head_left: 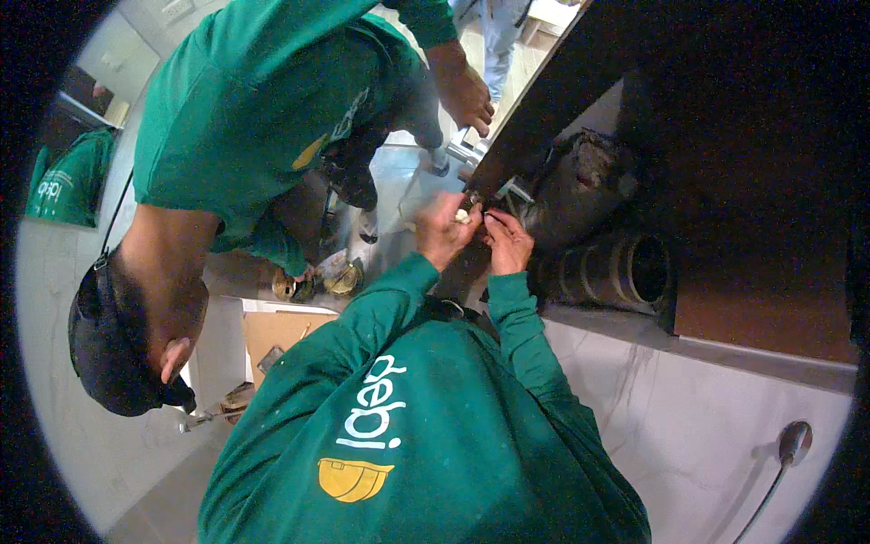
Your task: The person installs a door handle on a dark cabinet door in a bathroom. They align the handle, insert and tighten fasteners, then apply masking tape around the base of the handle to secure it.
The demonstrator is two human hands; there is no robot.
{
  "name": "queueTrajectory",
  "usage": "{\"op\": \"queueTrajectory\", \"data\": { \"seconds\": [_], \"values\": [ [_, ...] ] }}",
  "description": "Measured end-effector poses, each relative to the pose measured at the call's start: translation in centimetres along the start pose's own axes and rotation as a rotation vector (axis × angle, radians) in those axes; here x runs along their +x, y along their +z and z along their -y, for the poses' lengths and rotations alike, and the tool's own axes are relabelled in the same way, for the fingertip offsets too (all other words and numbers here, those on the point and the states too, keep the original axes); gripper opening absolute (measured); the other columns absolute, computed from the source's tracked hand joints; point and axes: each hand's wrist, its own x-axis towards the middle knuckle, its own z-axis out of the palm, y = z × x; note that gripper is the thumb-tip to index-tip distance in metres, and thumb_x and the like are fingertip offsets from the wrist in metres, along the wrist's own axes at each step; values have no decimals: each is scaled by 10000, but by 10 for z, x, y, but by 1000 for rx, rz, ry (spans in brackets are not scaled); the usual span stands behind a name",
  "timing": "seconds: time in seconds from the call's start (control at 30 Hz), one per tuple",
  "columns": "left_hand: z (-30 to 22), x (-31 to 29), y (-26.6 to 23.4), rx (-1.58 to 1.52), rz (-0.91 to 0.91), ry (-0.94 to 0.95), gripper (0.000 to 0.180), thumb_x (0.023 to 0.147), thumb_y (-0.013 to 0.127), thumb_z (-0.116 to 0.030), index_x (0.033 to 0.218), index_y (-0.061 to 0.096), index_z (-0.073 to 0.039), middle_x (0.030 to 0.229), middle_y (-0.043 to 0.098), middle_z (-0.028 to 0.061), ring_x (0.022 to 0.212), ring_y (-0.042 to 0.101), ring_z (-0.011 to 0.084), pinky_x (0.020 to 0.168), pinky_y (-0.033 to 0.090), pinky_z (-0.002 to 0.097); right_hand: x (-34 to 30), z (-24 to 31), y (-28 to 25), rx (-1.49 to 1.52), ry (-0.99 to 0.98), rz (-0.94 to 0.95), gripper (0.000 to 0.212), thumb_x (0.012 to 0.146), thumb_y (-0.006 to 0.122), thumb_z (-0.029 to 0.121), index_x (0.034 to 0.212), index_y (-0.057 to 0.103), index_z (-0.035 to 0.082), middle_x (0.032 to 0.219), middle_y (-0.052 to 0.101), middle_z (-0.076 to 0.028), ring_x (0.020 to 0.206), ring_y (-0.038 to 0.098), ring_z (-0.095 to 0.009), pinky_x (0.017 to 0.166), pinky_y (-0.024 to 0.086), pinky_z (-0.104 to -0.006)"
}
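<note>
My left hand (442,234) is partly smeared by motion, its fingers curled around a small pale piece (462,217) that I cannot make out. Close beside it, my right hand (508,243) pinches thumb and fingers together; what lies between them is too small to name. Both hands meet at the edge of a dark brown panel (530,118), by a small metal fitting (473,197). Just right of my right hand are a dark, bulky bag-like thing (580,186) and a dark hollow cylinder (603,272) lying on its side.
A co-worker in a green sweatshirt (263,109) and black cap leans in from the left, one hand (464,95) hanging near the panel. Round yellowish items (343,276) and a brown board (281,334) lie left of my arm. A black cable (766,499) runs at lower right.
</note>
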Motion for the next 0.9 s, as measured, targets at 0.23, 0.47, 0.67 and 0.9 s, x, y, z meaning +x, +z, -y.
{"op": "queueTrajectory", "data": {
  "seconds": [0.23, 0.47, 0.67, 0.9],
  "values": [
    [2, -8, -6, -3, -51, 63, 208, 774, 753, -172, 918, 649, -64, 773, 559, 134, 687, 596, 362, 577, 464, 467, -7, -5, 0, 25, 84, -12, 188, 857, 695, 28, 1043, 705, 2, 890, 675, -35, 691, 579, -87, 586, 465, -223],
    [14, -16, -6, -11, -52, 59, 208, 774, 746, -213, 869, 643, -59, 791, 576, 143, 693, 606, 366, 585, 482, 457, -5, -29, -10, -18, -26, 41, 304, 825, 668, -28, 1127, 651, -56, 997, 691, -89, 826, 639, -145, 694, 519, -255],
    [-2, -27, 8, 39, 6, 23, 284, 770, 752, -288, 821, 596, -56, 785, 564, 143, 694, 601, 376, 587, 477, 476, -8, -19, -34, -93, -26, -25, 336, 844, 672, -18, 1174, 632, -65, 1019, 693, -93, 840, 644, -134, 698, 516, -247],
    [-7, -19, 6, 83, 5, 22, 276, 764, 757, -283, 818, 591, -69, 792, 558, 133, 694, 602, 353, 583, 481, 462, -14, 4, -38, 12, 72, -53, 337, 850, 679, -20, 1179, 621, -62, 976, 687, -96, 818, 662, -159, 674, 521, -256]
  ]
}}
